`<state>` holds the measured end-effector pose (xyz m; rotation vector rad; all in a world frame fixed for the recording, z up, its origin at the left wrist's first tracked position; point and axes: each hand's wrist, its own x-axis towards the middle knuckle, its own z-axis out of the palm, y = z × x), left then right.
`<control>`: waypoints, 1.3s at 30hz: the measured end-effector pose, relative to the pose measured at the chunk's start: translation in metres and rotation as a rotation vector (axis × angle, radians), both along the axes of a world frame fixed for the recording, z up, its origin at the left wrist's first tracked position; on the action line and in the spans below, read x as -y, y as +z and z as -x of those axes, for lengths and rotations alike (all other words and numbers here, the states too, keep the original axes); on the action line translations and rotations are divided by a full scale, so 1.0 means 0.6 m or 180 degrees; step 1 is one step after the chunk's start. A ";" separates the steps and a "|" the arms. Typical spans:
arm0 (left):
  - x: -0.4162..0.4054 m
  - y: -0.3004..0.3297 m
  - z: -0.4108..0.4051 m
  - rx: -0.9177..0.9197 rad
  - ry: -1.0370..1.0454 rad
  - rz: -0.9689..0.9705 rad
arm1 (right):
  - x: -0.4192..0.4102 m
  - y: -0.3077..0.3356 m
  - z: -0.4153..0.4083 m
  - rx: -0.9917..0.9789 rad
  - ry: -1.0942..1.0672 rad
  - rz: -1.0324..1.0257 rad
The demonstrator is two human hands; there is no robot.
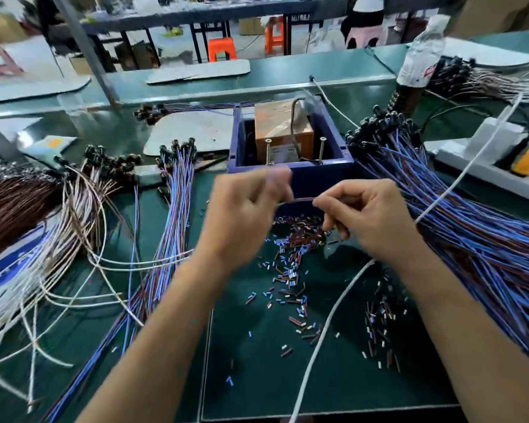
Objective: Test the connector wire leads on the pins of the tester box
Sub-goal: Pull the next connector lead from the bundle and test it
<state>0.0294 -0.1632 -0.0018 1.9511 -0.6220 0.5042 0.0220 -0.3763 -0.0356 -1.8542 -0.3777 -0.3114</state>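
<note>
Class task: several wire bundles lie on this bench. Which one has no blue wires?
The far-left bundle: its wires are brown and whitish. The middle bundle and the large right bundle both contain blue.

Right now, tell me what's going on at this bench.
A person is testing wire leads. The left hand and right hand pinch a thin wire stretched between them, just in front of the blue tester box with two upright pins. Blue-and-brown wire bundles lie either side; cut insulation bits litter the mat.
</note>
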 end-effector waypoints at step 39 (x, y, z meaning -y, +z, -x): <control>0.000 -0.083 -0.004 -0.1349 -0.0455 0.0761 | -0.001 -0.015 0.007 -0.0189 0.0224 0.0085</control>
